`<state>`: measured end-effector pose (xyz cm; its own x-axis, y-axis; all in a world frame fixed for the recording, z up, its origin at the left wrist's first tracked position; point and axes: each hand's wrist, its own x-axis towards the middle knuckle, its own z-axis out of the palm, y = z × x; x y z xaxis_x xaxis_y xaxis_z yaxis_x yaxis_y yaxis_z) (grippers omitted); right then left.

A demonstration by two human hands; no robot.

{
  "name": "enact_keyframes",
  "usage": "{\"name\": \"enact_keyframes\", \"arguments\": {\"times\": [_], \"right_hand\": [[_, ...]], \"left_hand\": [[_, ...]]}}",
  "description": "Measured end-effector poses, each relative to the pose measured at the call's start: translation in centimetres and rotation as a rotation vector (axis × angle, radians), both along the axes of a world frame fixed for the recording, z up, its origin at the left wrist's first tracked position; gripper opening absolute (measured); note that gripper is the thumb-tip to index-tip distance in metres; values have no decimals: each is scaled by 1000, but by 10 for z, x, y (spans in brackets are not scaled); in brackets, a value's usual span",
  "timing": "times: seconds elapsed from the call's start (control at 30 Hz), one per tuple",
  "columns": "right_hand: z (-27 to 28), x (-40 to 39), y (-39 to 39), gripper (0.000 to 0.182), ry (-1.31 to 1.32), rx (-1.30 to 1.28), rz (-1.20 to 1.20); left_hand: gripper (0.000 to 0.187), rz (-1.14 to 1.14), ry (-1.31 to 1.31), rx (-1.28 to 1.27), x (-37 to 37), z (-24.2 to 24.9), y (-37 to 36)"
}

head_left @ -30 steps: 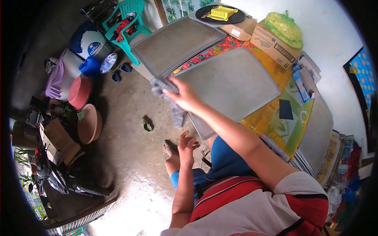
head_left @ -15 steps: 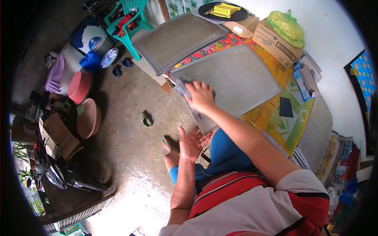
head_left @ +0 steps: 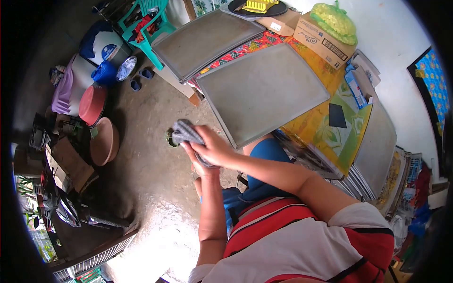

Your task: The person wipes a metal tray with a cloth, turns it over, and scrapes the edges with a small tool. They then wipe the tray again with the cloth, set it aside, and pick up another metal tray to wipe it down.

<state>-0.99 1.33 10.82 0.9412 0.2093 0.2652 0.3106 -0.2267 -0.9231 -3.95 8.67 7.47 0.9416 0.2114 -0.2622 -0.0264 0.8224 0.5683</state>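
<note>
Both hands, my right hand (head_left: 212, 148) and left hand (head_left: 200, 165), clench the grey crumpled cloth (head_left: 185, 133) beside the flat grey metal tray (head_left: 262, 92), whose overhanging edge I could knock.

Bare concrete floor (head_left: 155, 165) lies open left of and below the hands. Near tray (head_left: 262, 92) overhangs the table edge just right of them, blocking that side. Small green object (head_left: 171, 137) sits on the floor beside the cloth (head_left: 185, 133). Basins (head_left: 101, 137) stand well apart, left.
</note>
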Motion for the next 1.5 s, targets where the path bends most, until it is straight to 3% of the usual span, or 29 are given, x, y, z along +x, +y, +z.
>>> {"name": "enact_keyframes", "arguments": {"times": [0.17,0.2,0.27,0.3,0.33,0.4,0.43,0.47,0.5,0.6,0.7,0.77,0.83,0.93,0.97,1.03,1.07,1.13,1.17,1.23,1.33,1.5], "right_hand": [[-6,38,24,47,-5,254,-134],[-6,52,25,47,-13,332,-162],[2,71,21,48,-108,389,-200],[4,74,20,50,-85,377,-206],[4,72,18,50,-97,289,-198],[4,57,13,48,-118,105,-181],[-2,47,16,51,-126,44,-161],[-8,37,17,49,-126,69,-119],[-5,36,15,48,-133,155,-95],[-3,54,2,48,-148,297,-109],[9,93,-29,50,-344,156,-232],[22,111,-49,51,-317,42,-336],[27,130,-64,53,-263,-216,-386],[6,158,-55,50,-217,-807,-311],[-16,172,-49,46,-205,-924,-169],[-29,185,-41,44,-261,-1000,-160],[-24,191,-42,42,-220,-1024,-141],[-20,202,-55,40,-179,-1066,-201],[-19,209,-63,38,-160,-1088,-231],[-28,220,-98,38,-168,-1084,-344],[-38,235,-155,34,-218,-1149,-472],[-43,270,-270,37,-14,-1257,-672]], "left_hand": [[50,57,66,92,-25,-38,-24],[55,-228,222,389,-35,-64,-12],[58,-115,30,945,-48,-42,-36],[67,-111,123,866,-44,-39,-30],[58,16,212,589,-44,-35,-27],[56,131,191,336,-32,-21,-14],[56,158,38,254,-28,-16,-14],[59,-17,-36,210,-25,-24,-10],[59,-53,-29,206,-29,-24,-15],[46,-98,-111,406,-38,-23,-13],[48,-170,10,769,-46,-43,1],[49,-231,19,959,-36,-14,-3],[49,-211,101,951,-11,-26,-3],[51,-261,228,850,36,-22,-16],[52,-282,245,772,55,-24,-23],[54,-232,148,751,84,-43,-35],[42,-126,64,882,91,-56,-48],[32,-221,200,663,93,-64,-51],[31,-201,223,726,92,-67,-53],[28,-157,268,853,88,-51,-55],[28,-129,276,765,87,-49,-58],[28,-112,245,799,84,-39,-61]]}}
